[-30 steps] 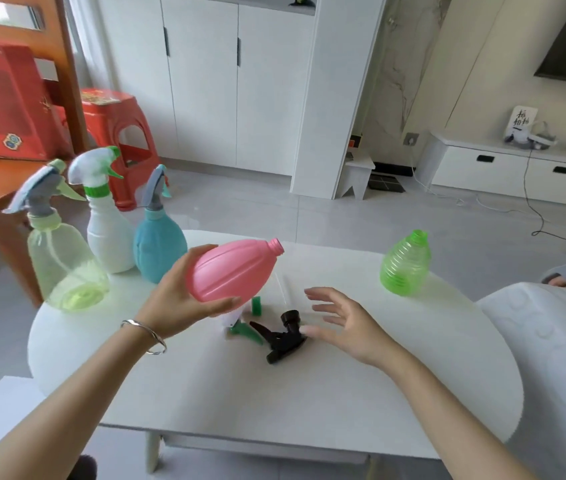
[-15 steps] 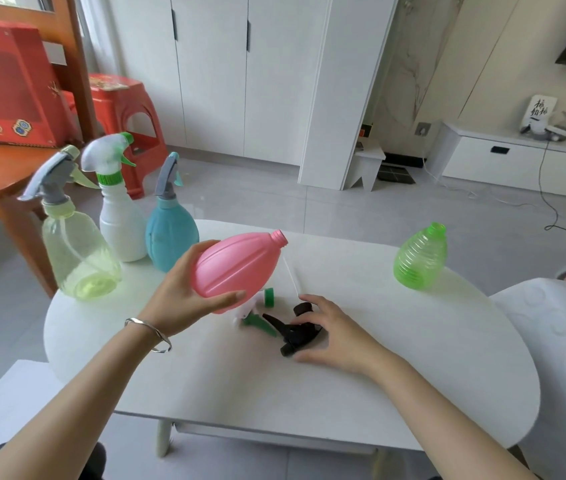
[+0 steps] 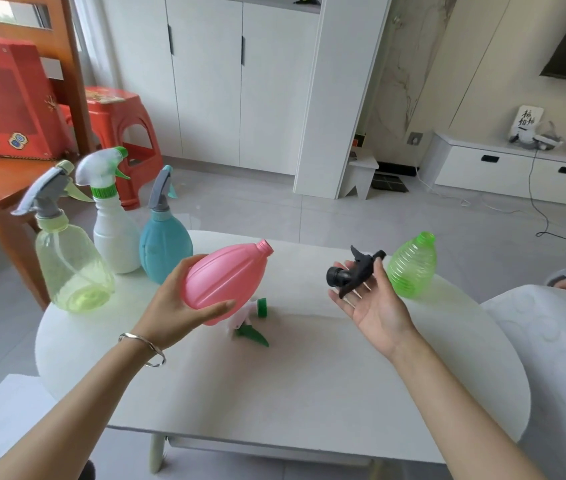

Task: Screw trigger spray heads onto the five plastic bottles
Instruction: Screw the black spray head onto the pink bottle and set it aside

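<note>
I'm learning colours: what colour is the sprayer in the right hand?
The plastic trigger spray head is black; head view.

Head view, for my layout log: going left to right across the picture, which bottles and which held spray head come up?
Clear yellow-green bottle → white bottle → blue bottle → pink bottle → black spray head → green ribbed bottle.
</note>
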`<state>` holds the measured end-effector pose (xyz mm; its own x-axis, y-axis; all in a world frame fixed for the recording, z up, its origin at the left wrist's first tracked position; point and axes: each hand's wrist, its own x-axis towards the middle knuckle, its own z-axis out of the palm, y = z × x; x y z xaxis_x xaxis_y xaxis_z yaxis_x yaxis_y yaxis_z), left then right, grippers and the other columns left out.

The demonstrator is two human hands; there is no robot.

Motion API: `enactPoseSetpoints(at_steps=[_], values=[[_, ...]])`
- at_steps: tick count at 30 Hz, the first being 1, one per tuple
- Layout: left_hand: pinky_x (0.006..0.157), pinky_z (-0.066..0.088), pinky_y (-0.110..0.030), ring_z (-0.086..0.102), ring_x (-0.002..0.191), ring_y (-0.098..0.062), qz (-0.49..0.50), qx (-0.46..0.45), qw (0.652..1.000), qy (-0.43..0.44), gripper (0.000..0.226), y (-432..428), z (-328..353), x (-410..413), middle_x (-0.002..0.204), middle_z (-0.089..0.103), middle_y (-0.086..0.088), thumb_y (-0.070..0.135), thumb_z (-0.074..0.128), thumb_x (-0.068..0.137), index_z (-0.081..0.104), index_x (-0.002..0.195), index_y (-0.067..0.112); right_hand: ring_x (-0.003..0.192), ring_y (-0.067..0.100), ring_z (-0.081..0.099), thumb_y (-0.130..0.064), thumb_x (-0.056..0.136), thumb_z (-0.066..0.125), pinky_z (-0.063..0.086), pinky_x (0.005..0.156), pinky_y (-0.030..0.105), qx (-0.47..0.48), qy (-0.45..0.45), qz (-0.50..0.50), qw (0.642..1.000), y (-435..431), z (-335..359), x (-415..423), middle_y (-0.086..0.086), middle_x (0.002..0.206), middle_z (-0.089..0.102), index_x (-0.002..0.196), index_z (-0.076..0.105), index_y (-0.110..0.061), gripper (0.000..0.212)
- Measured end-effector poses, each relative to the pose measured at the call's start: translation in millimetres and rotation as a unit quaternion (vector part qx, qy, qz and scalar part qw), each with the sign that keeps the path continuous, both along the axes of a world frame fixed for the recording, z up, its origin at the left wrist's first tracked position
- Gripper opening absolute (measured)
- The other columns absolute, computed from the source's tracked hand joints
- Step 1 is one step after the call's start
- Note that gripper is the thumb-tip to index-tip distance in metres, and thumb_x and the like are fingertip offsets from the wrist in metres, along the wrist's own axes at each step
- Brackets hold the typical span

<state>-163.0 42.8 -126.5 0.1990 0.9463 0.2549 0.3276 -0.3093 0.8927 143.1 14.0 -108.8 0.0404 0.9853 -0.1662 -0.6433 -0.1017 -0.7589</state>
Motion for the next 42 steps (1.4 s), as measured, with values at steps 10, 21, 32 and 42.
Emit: enactPoseSetpoints(at_steps=[10,21,32,42], values=[[0.057,0.055,-0.014,0.056,0.098,-0.011,0.030,-0.003,0.999,0.023,0.083,3,-6,-3,0.114,0.053,0.004,0.048,0.079,0.054,0.040,0.126,0.034,0.091,0.022,0.073,-0.027,0.099,0.041,0.060,0.073,0.030,0.008,0.057,-0.064,0.996,0,1,2,0.012,0.101,0.075,0.088,0.060,-0.008,0.029],[0.056,0.054,-0.014,0.057,0.097,-0.013,0.007,-0.012,1.000,0.009,0.080,3,-2,-4,0.112,0.051,0.018,0.060,0.076,0.047,0.040,0.118,0.048,0.093,0.020,0.072,-0.030,0.100,0.039,0.059,0.074,0.028,0.015,0.019,-0.047,0.999,3,0,0,0.011,0.102,0.075,0.087,0.059,-0.010,0.031],[0.082,0.051,-0.015,0.055,0.106,0.003,-0.095,-0.030,0.993,0.070,0.092,-7,-2,6,0.123,0.054,0.014,0.050,0.085,0.047,0.042,0.128,0.042,0.073,0.017,0.070,-0.019,0.087,0.064,0.053,0.059,0.024,0.043,-0.297,0.075,0.951,-10,-1,-27,0.005,0.084,0.072,0.097,0.062,-0.009,0.015],[0.079,0.058,-0.033,0.068,0.102,-0.018,-0.040,-0.237,0.958,-0.157,0.087,-12,2,18,0.116,0.067,0.002,0.087,0.064,0.040,0.056,0.113,0.040,0.094,0.005,0.066,-0.018,0.071,0.080,0.052,0.076,0.019,0.135,-0.386,0.080,0.909,-12,6,-31,-0.008,0.098,0.075,0.095,0.074,-0.023,0.025]])
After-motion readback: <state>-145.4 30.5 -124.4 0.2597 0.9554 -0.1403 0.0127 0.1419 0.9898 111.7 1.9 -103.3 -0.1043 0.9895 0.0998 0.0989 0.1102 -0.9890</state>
